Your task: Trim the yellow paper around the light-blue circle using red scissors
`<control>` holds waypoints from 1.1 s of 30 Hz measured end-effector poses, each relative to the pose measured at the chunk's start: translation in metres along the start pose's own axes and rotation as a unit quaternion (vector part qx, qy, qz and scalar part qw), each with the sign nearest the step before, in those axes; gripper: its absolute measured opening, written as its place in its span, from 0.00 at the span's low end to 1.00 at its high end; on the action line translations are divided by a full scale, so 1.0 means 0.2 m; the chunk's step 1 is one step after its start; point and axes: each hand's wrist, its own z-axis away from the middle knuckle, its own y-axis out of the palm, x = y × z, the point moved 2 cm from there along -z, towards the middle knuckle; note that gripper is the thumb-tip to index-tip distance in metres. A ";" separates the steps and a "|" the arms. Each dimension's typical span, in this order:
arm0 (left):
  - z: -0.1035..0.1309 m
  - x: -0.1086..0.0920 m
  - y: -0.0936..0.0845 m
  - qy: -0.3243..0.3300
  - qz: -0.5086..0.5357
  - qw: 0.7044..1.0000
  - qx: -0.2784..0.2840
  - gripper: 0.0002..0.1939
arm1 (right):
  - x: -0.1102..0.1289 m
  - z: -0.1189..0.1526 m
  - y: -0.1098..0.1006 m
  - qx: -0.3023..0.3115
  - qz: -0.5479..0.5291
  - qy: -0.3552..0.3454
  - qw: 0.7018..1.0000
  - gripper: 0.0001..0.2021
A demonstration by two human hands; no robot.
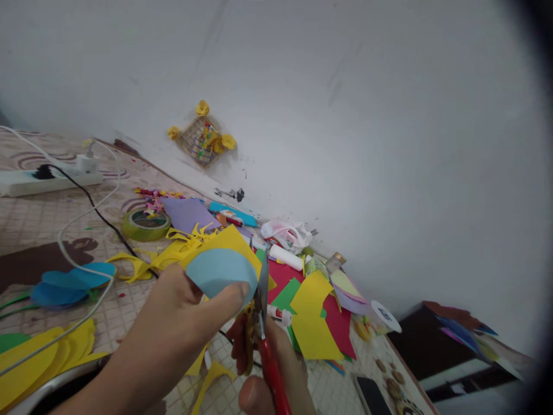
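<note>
My left hand (179,323) pinches a light blue rounded paper piece (218,271) against a sheet of yellow paper (233,237), thumb on top. In my right hand (287,369) is a pair of scissors (272,369) with a red handle. Its blades are spread and point up and away, at the right edge of the two papers. My right fingers are partly hidden behind the scissors. Curved yellow paper scraps (177,253) lie just beyond my left hand.
Left are a tape roll (146,223), blue paper petals (71,285), a power strip (52,180) and loose cables. Yellow sheets (317,323), red and green paper, a glue stick (280,315) and a phone (371,395) lie right. A wall stands behind the table.
</note>
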 end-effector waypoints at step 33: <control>-0.01 -0.03 -0.02 0.056 -0.123 0.986 -0.097 0.13 | -0.14 -0.06 -0.01 0.012 -0.065 0.056 0.996 0.38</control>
